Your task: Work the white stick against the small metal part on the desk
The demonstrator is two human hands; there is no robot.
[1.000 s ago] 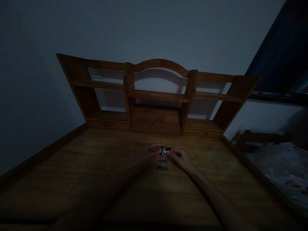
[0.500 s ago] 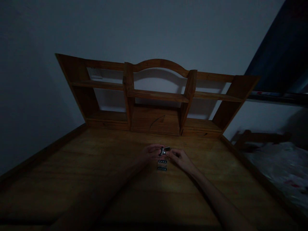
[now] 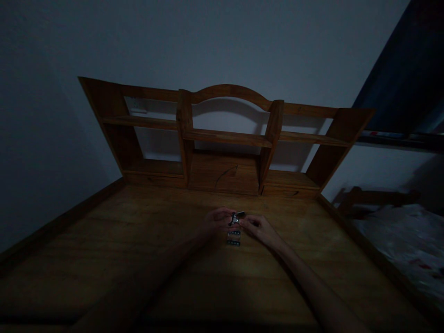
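Over the middle of the wooden desk, both hands meet at a small silver and black object (image 3: 235, 219) with a shiny face; the dim light hides its kind. My left hand (image 3: 217, 220) holds its dark left side between the fingers. From the right, my right hand (image 3: 255, 225) pinches at its edge with thumb and fingertips. A dark, flat piece (image 3: 240, 214) sticks up at the upper right of the object. Just below the hands, on the desk, lies a small clear rectangular item (image 3: 233, 238) with dark bands along two sides and pale spots on them.
A wooden shelf unit (image 3: 227, 138) stands along the back of the desk (image 3: 145, 259) against the wall. Raised wooden edges run along the desk's sides. To the right are a wooden rail (image 3: 381, 198), pale crumpled plastic (image 3: 402, 236) and a dark blue curtain (image 3: 402, 74).
The dark flat piece on the small object has tilted and shows more of its face than before. Both hands stay in nearly the same place.
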